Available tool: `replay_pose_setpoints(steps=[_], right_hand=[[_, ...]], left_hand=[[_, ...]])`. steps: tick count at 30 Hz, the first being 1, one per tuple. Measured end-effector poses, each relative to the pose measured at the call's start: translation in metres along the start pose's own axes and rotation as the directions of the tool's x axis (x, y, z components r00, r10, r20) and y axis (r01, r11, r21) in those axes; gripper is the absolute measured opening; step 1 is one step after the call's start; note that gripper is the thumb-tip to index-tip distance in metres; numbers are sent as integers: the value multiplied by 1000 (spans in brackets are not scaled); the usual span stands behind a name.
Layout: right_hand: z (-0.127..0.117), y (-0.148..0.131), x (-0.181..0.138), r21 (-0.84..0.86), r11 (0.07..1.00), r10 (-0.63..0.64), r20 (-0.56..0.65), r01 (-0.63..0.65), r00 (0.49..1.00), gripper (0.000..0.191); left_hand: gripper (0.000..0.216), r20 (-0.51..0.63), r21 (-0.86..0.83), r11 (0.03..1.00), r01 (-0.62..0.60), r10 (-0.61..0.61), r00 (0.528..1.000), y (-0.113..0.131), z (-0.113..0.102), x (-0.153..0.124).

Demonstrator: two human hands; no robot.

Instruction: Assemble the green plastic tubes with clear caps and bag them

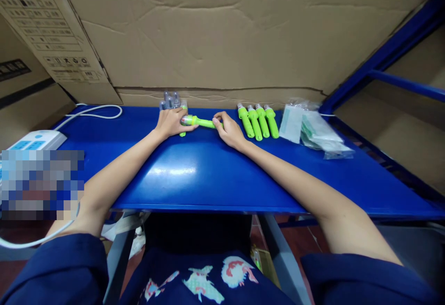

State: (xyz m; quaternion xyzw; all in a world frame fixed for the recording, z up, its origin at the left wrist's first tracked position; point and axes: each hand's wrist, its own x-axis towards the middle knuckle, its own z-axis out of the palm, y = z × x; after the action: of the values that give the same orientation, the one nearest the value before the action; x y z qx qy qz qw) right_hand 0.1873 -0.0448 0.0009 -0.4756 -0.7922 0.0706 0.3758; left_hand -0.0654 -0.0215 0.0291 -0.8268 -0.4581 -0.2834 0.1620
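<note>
Printed shirt (205, 279) nearest; beyond it, held green wand (203, 122) sits left of the four-wand row (255, 123), left hand (170, 123) pinching its clear end, right hand (227, 131) fingers closed on the handle end. Likely light, stiff, slick; hold by handle, clear end could crack. Clear caps (175, 98) farther left of the row, packets (320, 131) right of it.

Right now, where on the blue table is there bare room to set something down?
The widest bare patch of table lies between your left forearm and right forearm. Others: between power strip and left forearm, and between right forearm and plastic packets. Crowded along the back: clear plastic pieces, left hand, right hand, four green sticks.
</note>
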Motion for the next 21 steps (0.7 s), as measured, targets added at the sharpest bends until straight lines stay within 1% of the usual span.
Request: replay_pose_setpoints(steps=[4,7,10,13,16,19,21], right_hand=[[4,1,-1,33,997,-72,-60,74,996,49],[7,5,1,59,992,-101,-100,108,990,50],[9,10,3,129,988,-73,-103,87,992,45],[8,11,3,151,985,-67,-99,81,993,43],[4,9,2,145,987,-55,-89,68,995,51],[1,5,1,167,985,-22,-49,30,999,61],[-1,3,1,170,985,8,-16,-5,1000,62]], left_hand=[[50,-20,-51,994,95,-97,995,-7,1,2],[51,-33,-69,989,131,-133,991,-9,1,3],[53,-38,-65,989,134,-137,990,-10,1,2],[55,-2,-47,992,119,-119,993,-10,0,1],[55,29,-50,991,125,-124,992,-8,-1,1],[55,10,-73,987,141,-140,990,-7,-4,1],[54,7,-77,992,102,-102,995,-6,-6,1]])
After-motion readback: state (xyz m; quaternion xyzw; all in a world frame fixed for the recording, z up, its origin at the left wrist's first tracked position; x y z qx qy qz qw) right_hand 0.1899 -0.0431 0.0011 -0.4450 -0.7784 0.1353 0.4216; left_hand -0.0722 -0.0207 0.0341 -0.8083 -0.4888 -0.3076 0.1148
